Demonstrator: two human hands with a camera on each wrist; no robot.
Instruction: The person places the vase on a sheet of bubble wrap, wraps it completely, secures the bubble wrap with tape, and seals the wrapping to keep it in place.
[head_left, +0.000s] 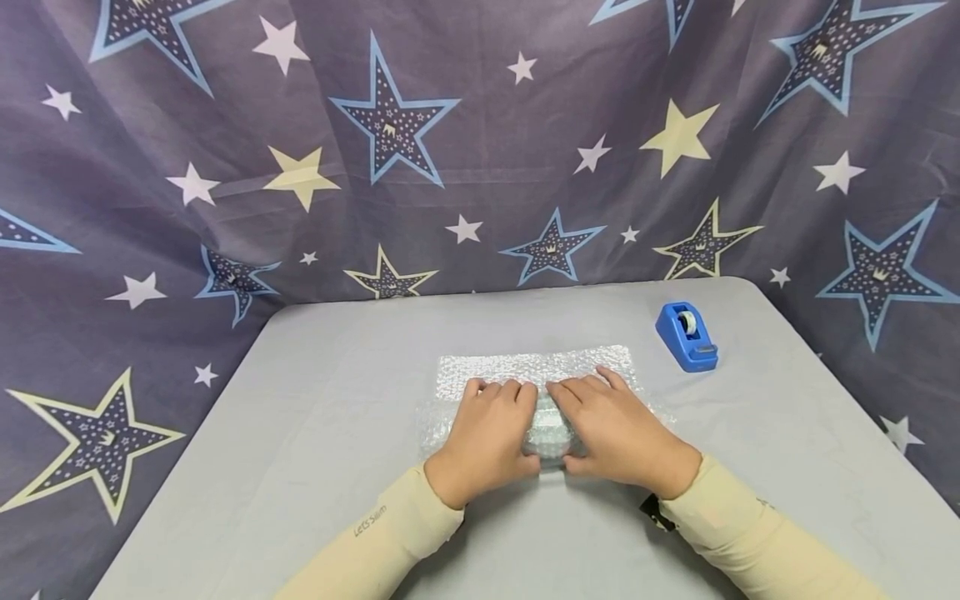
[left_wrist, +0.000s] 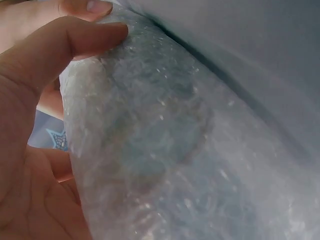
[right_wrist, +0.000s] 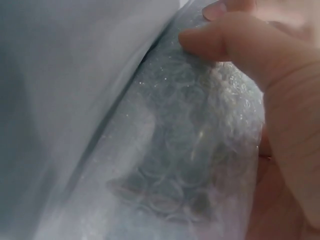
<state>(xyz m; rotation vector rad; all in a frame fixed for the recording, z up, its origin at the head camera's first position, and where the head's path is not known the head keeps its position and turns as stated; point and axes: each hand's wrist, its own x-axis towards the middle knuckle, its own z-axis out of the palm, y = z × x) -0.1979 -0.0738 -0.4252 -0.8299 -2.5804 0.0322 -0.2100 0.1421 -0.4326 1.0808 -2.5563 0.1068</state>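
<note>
A sheet of bubble wrap lies on the table, its near part rolled over a pale greenish thing whose kind the layers hide. My left hand grips the left part of this roll, thumb at the near side and fingers over the top. On the right part, my right hand holds it the same way, close to the left. In the left wrist view, a round end shows dimly through the bubble wrap. The right wrist view has the thumb pressing on the bubble wrap.
A blue tape dispenser with a roll of tape stands at the back right of the grey-covered table. Behind the table hangs a dark curtain with stars. Flat bubble wrap extends beyond the hands toward the back.
</note>
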